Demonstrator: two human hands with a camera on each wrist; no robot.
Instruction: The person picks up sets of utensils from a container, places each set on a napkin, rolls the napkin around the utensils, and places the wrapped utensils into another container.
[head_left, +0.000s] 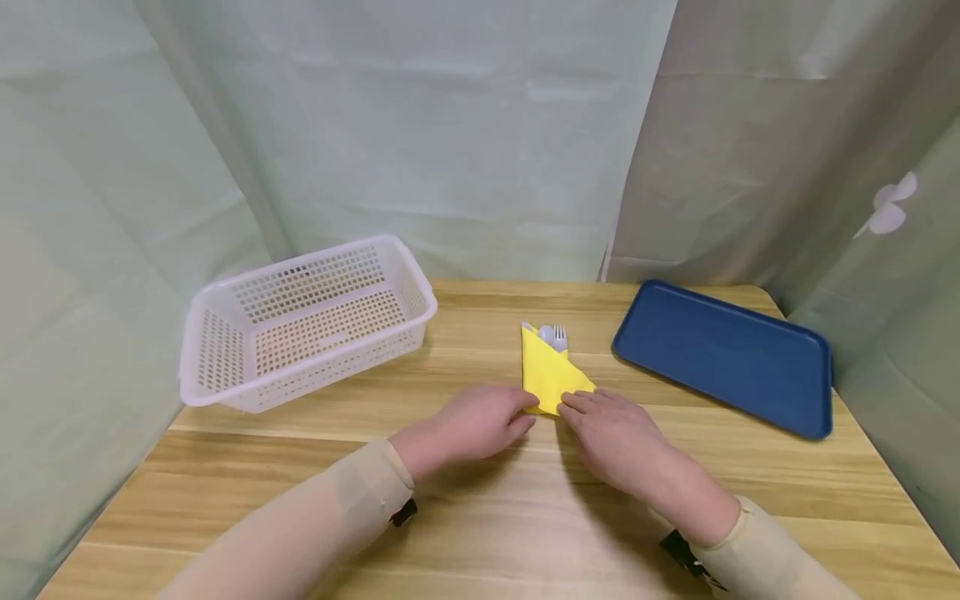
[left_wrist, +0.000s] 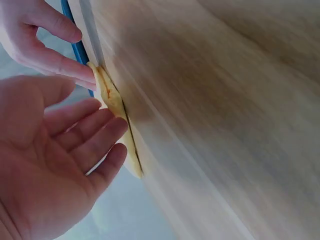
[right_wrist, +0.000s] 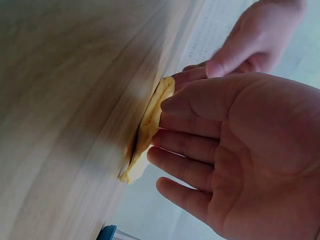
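Observation:
A folded yellow napkin (head_left: 553,372) lies on the wooden table, its top edge slanting down to the right. Out of its top stick a fork (head_left: 559,337), a spoon (head_left: 546,334) and the tip of a third pale utensil; their lower parts are covered. My left hand (head_left: 487,421) touches the napkin's lower left corner with its fingertips. On its lower right edge rest the fingers of my right hand (head_left: 618,437). Both wrist views show the fingers extended and only slightly bent against the napkin (right_wrist: 148,125).
A white perforated basket (head_left: 341,350) stands at the back left of the table. At the back right lies a blue rectangular tray (head_left: 723,358). Pale curtains (head_left: 450,142) hang behind the table and along its sides.

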